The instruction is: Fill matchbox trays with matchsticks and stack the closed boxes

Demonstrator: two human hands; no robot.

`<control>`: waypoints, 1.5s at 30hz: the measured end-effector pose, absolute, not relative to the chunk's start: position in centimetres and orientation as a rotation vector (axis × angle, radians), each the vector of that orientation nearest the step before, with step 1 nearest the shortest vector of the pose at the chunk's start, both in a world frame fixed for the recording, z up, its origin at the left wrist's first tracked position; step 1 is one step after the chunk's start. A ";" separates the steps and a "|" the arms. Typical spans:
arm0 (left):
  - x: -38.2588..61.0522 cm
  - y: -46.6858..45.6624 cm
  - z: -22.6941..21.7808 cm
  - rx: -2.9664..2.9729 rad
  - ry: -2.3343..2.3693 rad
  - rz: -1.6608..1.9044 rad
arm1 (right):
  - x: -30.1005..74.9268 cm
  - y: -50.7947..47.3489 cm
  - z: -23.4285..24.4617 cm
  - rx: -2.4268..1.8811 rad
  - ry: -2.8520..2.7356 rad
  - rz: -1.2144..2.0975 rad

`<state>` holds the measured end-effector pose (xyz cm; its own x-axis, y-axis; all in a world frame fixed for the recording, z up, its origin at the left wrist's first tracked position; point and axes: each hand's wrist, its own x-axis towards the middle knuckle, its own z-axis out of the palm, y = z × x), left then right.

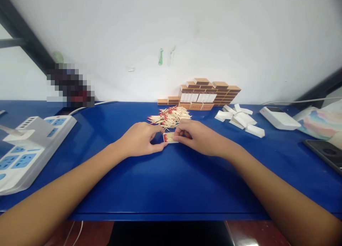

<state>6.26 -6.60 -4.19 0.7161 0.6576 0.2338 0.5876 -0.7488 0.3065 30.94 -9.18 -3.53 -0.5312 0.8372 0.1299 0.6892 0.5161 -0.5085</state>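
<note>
both hands, left hand and right hand, pinch the matchbox tray.

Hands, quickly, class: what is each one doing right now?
Left hand: closed on the small white cardboard tray of red-tipped matches.
Right hand: fingers closed on the same tray's other side.

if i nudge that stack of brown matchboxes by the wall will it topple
The stack of brown cardboard matchboxes is loosely piled in staggered rows, so top boxes would probably slide off. They look small and light, likely shifting easily on the smooth blue table.
</note>
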 end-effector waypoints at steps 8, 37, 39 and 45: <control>6.2 -6.5 -4.3 2.713 0.976 0.511 | 32.0 -7.6 -4.2 -1.253 -2.238 0.356; 6.0 -6.3 -3.9 2.703 1.086 0.487 | 30.0 -9.1 -4.5 -1.284 -2.343 0.373; 6.1 -6.5 -3.7 2.680 1.042 0.479 | 30.0 -8.4 -4.7 -1.244 -2.248 0.373; 6.5 -7.7 -3.1 2.526 0.857 0.412 | 28.3 -6.0 -5.0 -1.203 -2.303 0.291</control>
